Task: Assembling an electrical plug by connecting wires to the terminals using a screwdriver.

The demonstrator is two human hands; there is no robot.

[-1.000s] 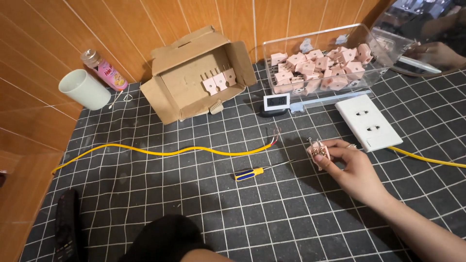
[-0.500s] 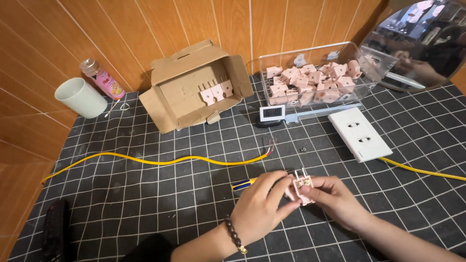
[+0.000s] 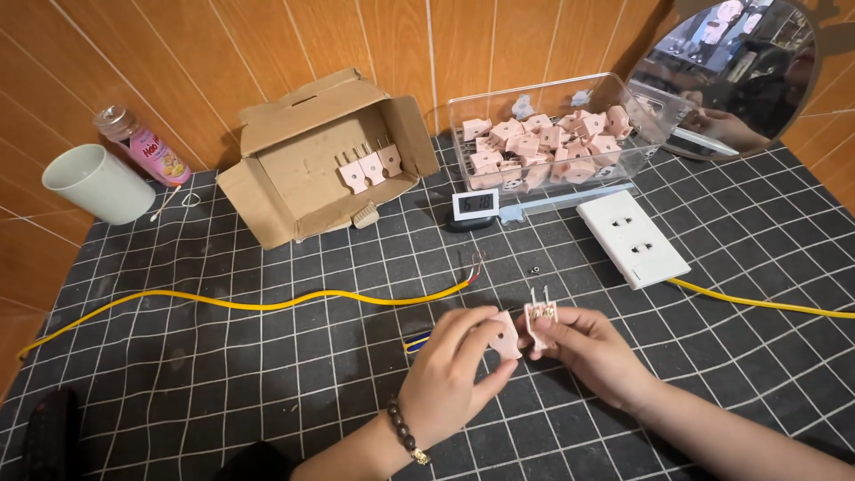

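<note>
Gridded mat [image 3: 223,374], left hand [image 3: 454,374] and right hand [image 3: 592,352] gripping plug halves [image 3: 525,328] mid-table

— What surrounds the open cardboard box [image 3: 325,160] on the gridded mat [image 3: 223,374]?

— A pale cup [image 3: 96,183] and pink bottle [image 3: 142,147] to its left; a clear bin of pink plugs [image 3: 557,134], a white socket plate [image 3: 631,238] to its right; a yellow cable [image 3: 240,303] in front.

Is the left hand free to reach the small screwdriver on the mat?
Probably not yet: the left hand holds a pink plug cover. The screwdriver lies right beside it, with nothing between.
</note>
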